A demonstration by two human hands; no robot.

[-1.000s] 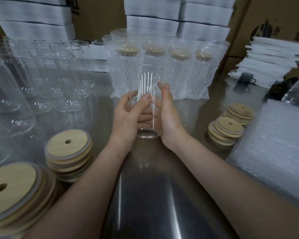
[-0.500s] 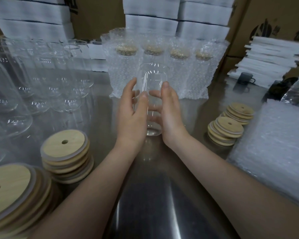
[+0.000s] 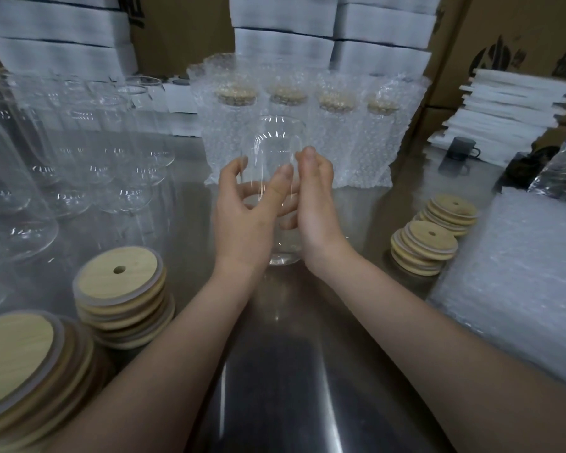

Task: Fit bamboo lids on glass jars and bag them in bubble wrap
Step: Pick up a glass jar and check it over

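Bench: brushed grey steel table (image 3: 291, 403), hands at work over its middle. The landmark for all places is the clear glass jar (image 3: 276, 138) held there.

- Behind the jar, at the back: stacked white foam slabs (image 3: 285, 44) against brown cardboard cartons (image 3: 504, 34).
- Right of the jar, at the table edge: a thick pile of clear bubble wrap sheets (image 3: 520, 289).
- Left of the jar: a crowd of empty clear glass jars (image 3: 89, 165), upright and close together.
- Just behind the jar: a row of four bubble-wrap bags (image 3: 366, 148), each with a lidded jar inside, the bamboo showing through the wrap.
- Back right of the jar: a fanned stack of flat white sheets (image 3: 510, 106) with a small dark mug (image 3: 459, 152) in front of it.
- Near left of the jar: two stacks of round bamboo lids with a straw hole, one mid-distance (image 3: 118, 282) and one at the lower corner (image 3: 17, 354).
- Right of the jar: two lower, slumped stacks of the same lids (image 3: 425, 246).

The jar stands upright with no lid on it. Its thick base is low between the wrists, and it is not certain whether it touches the table.

The left hand (image 3: 245, 217) grips the jar with the thumb across the front and the fingers curled round the far side. The right hand (image 3: 317, 207) lies palm-in against the jar's right wall. Its thumb points up, and its fingers show through the glass, bent round the back.
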